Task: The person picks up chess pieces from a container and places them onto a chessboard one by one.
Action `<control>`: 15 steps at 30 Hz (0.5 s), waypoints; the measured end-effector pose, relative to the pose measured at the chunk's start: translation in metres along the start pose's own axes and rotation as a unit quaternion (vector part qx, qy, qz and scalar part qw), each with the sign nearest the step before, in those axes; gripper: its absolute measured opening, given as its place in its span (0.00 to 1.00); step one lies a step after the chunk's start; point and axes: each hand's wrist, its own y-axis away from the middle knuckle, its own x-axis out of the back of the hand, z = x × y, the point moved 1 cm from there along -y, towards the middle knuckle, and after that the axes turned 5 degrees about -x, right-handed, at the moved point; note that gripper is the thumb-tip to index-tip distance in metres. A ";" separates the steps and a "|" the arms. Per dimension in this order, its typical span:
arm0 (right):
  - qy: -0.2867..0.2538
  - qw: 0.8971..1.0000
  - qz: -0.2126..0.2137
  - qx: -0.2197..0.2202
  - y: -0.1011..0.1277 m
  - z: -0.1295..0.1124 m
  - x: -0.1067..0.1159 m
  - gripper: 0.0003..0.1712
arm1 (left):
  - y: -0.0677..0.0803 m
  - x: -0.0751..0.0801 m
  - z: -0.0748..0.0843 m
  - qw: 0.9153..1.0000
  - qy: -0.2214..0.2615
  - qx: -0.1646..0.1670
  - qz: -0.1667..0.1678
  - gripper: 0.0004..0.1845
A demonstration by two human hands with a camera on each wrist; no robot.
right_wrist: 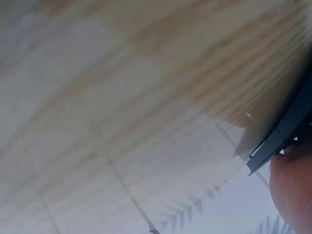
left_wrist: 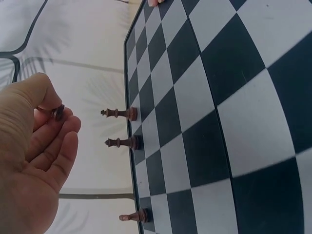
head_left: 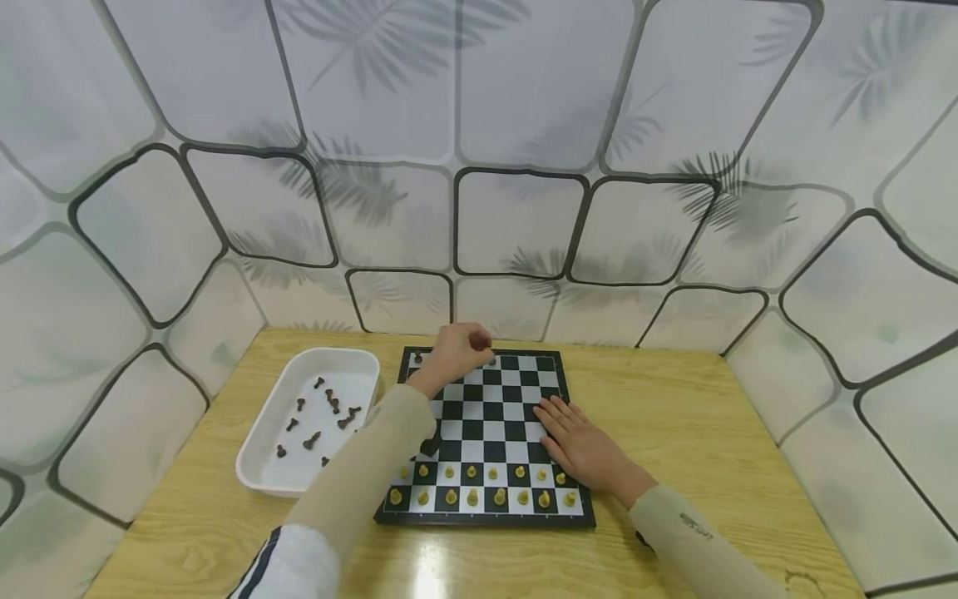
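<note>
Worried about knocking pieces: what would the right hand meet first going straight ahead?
Beyond bare chessboard squares, the right hand would probably meet the dark chess piece beside the left hand, or that hand itself; depth is unclear.

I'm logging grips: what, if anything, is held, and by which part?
The left hand pinches a small dark piece; which part is gripped cannot be told. The right hand rests on the chessboard.

A glossy yellow wood-grained table (head_left: 674,408) is enclosed at far, left and right by pale walls (head_left: 546,75), which are patterned with dark-outlined rounded blocks (head_left: 520,223) and grey fronds (head_left: 385,33). A white reflection (head_left: 429,572) is cast on the table's near part.
</note>
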 end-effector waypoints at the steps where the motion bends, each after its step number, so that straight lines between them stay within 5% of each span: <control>1: 0.001 1.000 -0.001 -0.001 0.000 0.000 0.000 0.34 | -0.001 -0.001 0.001 1.000 -0.001 -0.003 -0.001 0.10; 15: 0.005 1.000 0.000 0.000 0.000 -0.001 0.001 0.34 | -0.011 -0.014 0.007 1.000 0.008 -0.019 -0.007 0.09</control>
